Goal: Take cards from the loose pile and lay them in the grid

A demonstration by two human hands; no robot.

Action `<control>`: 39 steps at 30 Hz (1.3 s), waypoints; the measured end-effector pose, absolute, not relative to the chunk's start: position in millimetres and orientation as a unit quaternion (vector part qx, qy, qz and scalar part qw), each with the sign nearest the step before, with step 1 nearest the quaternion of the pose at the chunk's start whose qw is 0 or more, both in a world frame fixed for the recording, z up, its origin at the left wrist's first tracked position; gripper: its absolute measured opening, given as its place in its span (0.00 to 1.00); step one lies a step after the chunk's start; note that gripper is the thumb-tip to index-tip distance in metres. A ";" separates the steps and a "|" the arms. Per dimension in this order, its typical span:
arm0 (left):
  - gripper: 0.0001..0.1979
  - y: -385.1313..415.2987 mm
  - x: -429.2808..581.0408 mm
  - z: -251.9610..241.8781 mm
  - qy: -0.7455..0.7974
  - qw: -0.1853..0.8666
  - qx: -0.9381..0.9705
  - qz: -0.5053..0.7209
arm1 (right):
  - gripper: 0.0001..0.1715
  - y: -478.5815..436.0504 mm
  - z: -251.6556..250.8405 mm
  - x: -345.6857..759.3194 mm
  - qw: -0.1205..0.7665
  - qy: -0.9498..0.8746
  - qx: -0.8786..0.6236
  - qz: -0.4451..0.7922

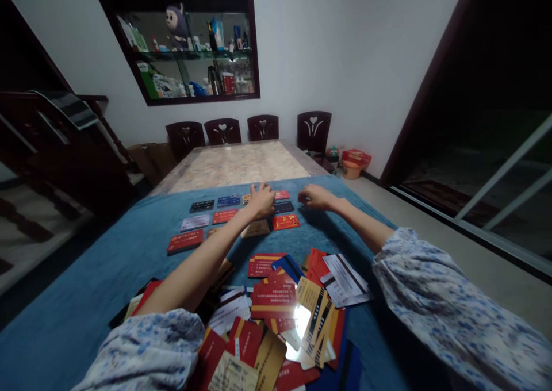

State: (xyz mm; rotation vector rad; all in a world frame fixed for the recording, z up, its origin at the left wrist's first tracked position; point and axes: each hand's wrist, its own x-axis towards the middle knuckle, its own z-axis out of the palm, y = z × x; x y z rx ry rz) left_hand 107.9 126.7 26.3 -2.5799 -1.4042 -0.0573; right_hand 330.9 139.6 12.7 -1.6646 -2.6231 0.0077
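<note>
Rows of cards lie on a blue cloth, among them a red card [185, 241] at the left, a black card [202, 206] at the back and an orange-red card [286, 222] at the right. My left hand [261, 200] reaches over the back right of these rows, beside a dark card [283, 207] and a pinkish-red card [282, 195]; what its fingers hold, if anything, is hidden. Just right of the rows, my right hand [317, 198] is low over the cloth with its fingers curled. Nearer me spreads a loose pile of overlapping cards [273, 296], partly under my left forearm.
The blue cloth [107, 264] covers the near part of a long marble-patterned table [245, 161]. Dark chairs [314, 129] line the far end. A red and orange container [354, 164] stands on the floor at the right. A glass-shelved niche [198, 52] is in the wall.
</note>
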 end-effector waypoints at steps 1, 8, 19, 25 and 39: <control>0.16 121.3 107.5 25.6 -0.473 0.106 -0.875 -0.021 | 0.19 132.2 12.6 332.4 0.019 -0.846 -0.534 -0.003; 0.17 83.9 108.2 20.9 -0.457 0.092 -0.884 -0.041 | 0.17 80.8 12.5 339.6 0.015 -0.853 -0.520 -0.024; 0.18 20.5 119.5 7.3 -0.432 0.061 -0.896 -0.080 | 0.13 12.9 2.4 344.4 0.028 -0.864 -0.501 -0.044; 0.18 -14.3 130.3 6.8 -0.423 0.049 -0.901 -0.077 | 0.13 -14.5 -2.3 352.5 0.036 -0.862 -0.503 -0.048; 0.14 -70.0 166.8 -6.4 -0.365 0.035 -0.925 -0.095 | 0.23 -26.8 -41.8 380.9 0.130 -0.887 -0.442 -0.029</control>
